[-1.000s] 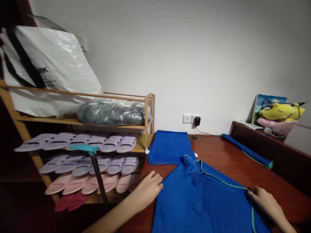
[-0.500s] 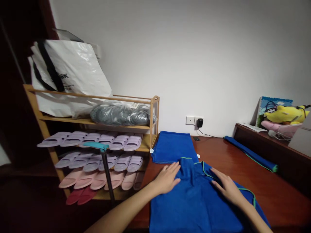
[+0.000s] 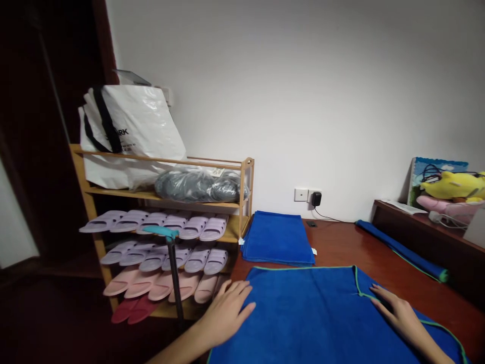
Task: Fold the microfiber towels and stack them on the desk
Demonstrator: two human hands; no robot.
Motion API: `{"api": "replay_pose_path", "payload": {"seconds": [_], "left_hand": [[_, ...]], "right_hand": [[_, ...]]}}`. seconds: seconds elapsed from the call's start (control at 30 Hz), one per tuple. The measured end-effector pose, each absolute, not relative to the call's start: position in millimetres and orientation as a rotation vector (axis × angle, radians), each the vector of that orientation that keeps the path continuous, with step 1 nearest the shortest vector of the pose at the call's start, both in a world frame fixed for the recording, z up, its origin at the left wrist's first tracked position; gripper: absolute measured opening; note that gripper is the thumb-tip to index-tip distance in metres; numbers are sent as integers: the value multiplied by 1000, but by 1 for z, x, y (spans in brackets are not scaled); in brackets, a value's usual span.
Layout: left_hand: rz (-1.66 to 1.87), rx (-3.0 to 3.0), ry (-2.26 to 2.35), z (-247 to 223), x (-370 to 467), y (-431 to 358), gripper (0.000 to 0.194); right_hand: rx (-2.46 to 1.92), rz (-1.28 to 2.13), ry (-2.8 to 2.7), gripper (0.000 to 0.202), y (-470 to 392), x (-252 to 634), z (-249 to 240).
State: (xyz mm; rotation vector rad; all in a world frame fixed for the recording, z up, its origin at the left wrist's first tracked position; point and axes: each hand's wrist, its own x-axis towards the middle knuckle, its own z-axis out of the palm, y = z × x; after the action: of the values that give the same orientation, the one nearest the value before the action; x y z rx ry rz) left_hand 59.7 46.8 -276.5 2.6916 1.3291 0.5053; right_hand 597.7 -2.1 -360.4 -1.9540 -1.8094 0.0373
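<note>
Head view: blue towel (image 3: 322, 313) with green edging spread flat on the red-brown counter (image 3: 341, 245), near edge running out of frame. Left hand (image 3: 227, 311) flat on the towel's left edge, fingers spread, nothing pinched. Right hand (image 3: 397, 316) flat near the right edge just below the green hem corner, fingers spread too, open grip, pressing not grasping. Stack of folded blue towels (image 3: 278, 237) just beyond the spread one, toward the wall. Another rolled blue towel (image 3: 401, 250) well off to the right along a raised ledge. Bamboo shoe rack (image 3: 166, 202) left of the counter with rows of lilac and pink slippers (image 3: 162, 255), white bag (image 3: 129, 126) on top. Plush toy (image 3: 450, 184) far right. Judging from the flat palms: smoothing step; best done with both palms sweeping outward evenly, hem lines kept straight and corners square, weight light enough not to drag the cloth off the counter edge
</note>
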Motion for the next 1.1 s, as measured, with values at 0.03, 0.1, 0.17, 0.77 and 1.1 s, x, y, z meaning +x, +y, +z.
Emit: {"api": "replay_pose_path", "payload": {"seconds": [0.03, 0.1, 0.17, 0.77, 1.1], "left_hand": [[561, 2657, 1350, -274, 62, 53, 39], [656, 2562, 1386, -270, 69, 68, 32], [666, 2458, 1377, -269, 79, 82, 35], [765, 1976, 954, -252, 57, 106, 32], [600, 2120, 1010, -246, 32, 137, 28]], "right_hand": [[-1939, 45, -1802, 57, -2, 600, -360], [-1929, 66, -1773, 55, -1, 601, -359], [-1947, 92, -1695, 55, -1, 602, -358], [-1944, 399, -564, 66, -14, 688, -339], [-1734, 824, -972, 45, 25, 704, -328]]}}
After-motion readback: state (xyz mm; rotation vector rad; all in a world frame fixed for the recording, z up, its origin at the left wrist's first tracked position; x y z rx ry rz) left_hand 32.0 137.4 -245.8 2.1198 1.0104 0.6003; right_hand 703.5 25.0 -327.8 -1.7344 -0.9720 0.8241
